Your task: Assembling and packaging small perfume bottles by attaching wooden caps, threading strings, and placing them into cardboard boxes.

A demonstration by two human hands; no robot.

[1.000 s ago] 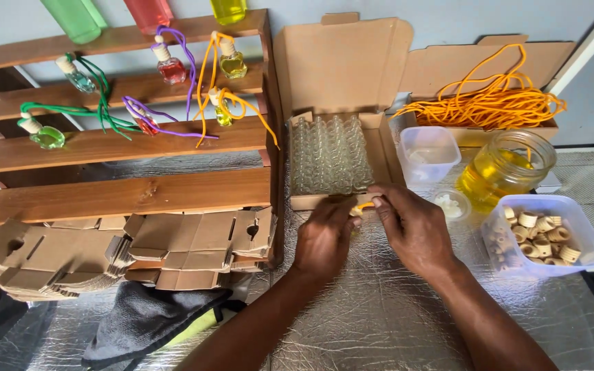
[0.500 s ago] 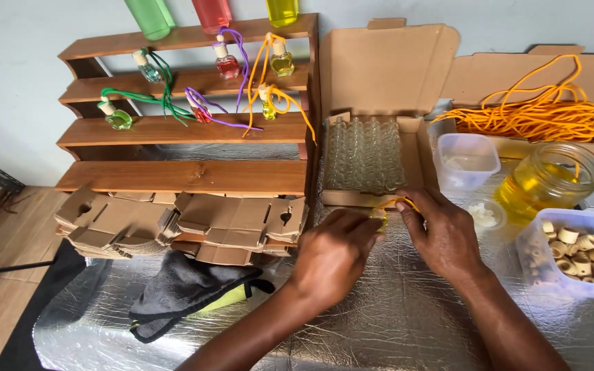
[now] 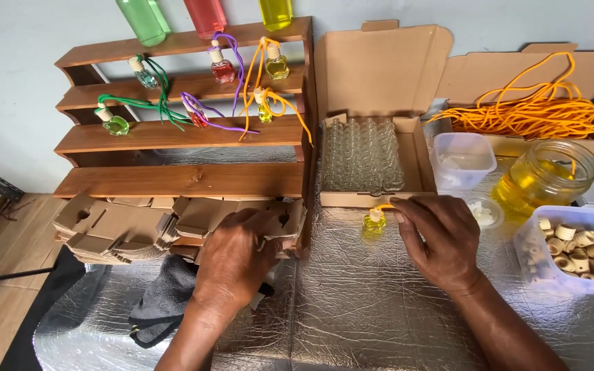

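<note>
- The right hand rests on the silver quilted surface with its fingers curled together; the fingertips touch the small yellow bottle at its cork and the orange cord loop tied there.
- That small yellow bottle stands upright on the surface, just in front of the open cardboard box of empty glass bottles and apart from the left hand.
- The left hand lies palm down on the stack of flat folded cardboard boxes; its fingers are bent and close together over the top pieces, and I cannot tell whether they pinch one.
- A dark grey cloth lies on the surface below the stack, partly under the left wrist.
- Behind the stack stands a stepped wooden shelf; on its upper steps sit small filled bottles with green, purple and orange cords.
- To the right of the box of bottles is an empty clear plastic tub, and behind it a cardboard box holding a tangle of orange cord.
- A glass jar of yellow liquid stands near the right edge, with a clear tub of wooden caps just in front of it.
- A small round dish with white pieces sits between the right hand and the jar.
</note>
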